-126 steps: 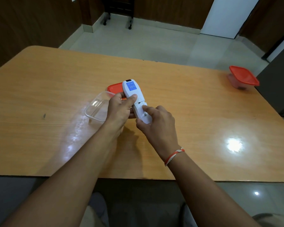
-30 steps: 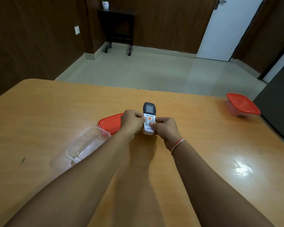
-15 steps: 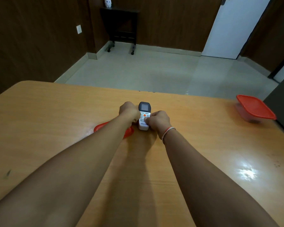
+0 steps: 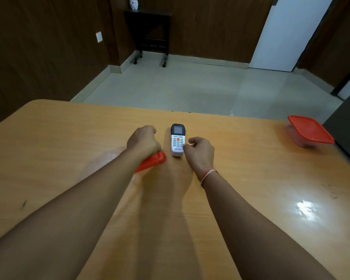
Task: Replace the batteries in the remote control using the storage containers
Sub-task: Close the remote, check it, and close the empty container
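Observation:
A white remote control (image 4: 177, 141) with a dark screen lies face up on the wooden table (image 4: 261, 178), buttons showing. My left hand (image 4: 142, 141) hovers just left of it, fingers curled, holding nothing. My right hand (image 4: 200, 151) sits just right of the remote, fingers loosely curled, its thumb close to the remote's lower edge. A loose red lid (image 4: 153, 161) lies flat under my left wrist. The clear container body is hidden behind my left forearm.
A closed clear container with a red lid (image 4: 309, 131) stands at the table's far right edge, next to a dark cabinet. The table's far edge runs just beyond the remote. A dark side table stands by the back wall.
The remote was turned face up and set down on the table. Both hands have let go of it and drawn slightly apart to either side.

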